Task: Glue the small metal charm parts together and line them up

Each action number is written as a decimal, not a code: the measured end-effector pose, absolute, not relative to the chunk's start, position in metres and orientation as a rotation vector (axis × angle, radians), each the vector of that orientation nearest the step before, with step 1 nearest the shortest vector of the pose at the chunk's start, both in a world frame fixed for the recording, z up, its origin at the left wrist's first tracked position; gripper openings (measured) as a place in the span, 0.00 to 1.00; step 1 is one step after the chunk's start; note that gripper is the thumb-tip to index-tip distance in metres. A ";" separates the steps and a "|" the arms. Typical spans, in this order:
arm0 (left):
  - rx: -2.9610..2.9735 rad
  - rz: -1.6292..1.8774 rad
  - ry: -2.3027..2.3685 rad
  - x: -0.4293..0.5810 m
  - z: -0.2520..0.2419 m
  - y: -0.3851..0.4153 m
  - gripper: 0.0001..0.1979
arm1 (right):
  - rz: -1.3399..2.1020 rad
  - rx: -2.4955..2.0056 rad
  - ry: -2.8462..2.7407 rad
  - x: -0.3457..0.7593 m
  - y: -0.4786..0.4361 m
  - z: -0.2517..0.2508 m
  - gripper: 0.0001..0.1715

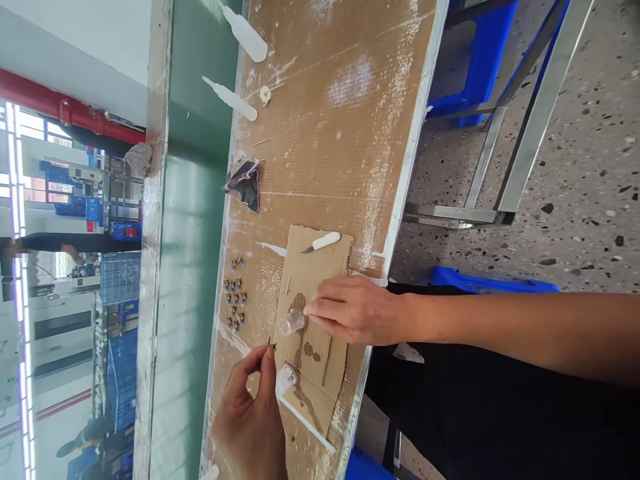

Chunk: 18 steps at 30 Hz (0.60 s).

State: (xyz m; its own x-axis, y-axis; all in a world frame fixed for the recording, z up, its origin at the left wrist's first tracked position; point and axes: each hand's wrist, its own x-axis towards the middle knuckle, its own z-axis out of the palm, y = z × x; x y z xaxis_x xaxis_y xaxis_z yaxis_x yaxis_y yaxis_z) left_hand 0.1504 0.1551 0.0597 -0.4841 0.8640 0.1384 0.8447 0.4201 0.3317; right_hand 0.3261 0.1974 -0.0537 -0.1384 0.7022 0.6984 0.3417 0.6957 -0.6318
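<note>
My left hand (253,407), low in the picture, pinches a tiny dark piece (273,345) between thumb and index finger; its kind is too small to tell. My right hand (353,310) has its fingertips pressed together at the near side of a small clear plastic cup (291,322). Whether they grip the cup or something thin beside it I cannot tell. A second clear cup (287,380) is next to my left hand. Beneath the right hand lies a stained cardboard sheet (313,383), with a white-handled craft knife (323,243) on it. Several tiny blue-and-gold pieces (235,293) are beyond the cardboard.
A crumpled dark cloth (245,185) and two white squeeze bottles (245,33) (233,100) lie along the far side of the worktable (325,153). Thin sticks (261,142) lie about. A green surface (193,200) borders the table. A metal-framed stool (480,160) is alongside.
</note>
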 end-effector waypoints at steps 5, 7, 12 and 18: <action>1.236 0.909 2.713 0.146 0.068 0.121 0.17 | 0.381 -0.820 -1.722 0.327 0.197 -0.053 0.13; 1.069 1.113 2.743 0.137 0.067 0.103 0.17 | 0.392 -0.796 -1.701 0.326 0.196 -0.053 0.11; 0.618 1.192 2.868 0.097 0.051 0.050 0.18 | 0.453 -0.736 -1.703 0.326 0.192 -0.053 0.07; 0.417 1.201 2.792 0.066 0.016 0.002 0.18 | 0.438 -0.773 -1.792 0.326 0.187 -0.047 0.06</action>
State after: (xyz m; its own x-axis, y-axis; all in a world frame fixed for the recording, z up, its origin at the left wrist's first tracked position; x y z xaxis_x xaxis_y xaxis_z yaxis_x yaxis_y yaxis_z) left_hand 0.0664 0.0018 0.0160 -0.9604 0.2758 0.0395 0.2184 0.6572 0.7214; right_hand 0.3262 0.1868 -0.0466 -0.2050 0.6896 0.6946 0.2911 0.7205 -0.6294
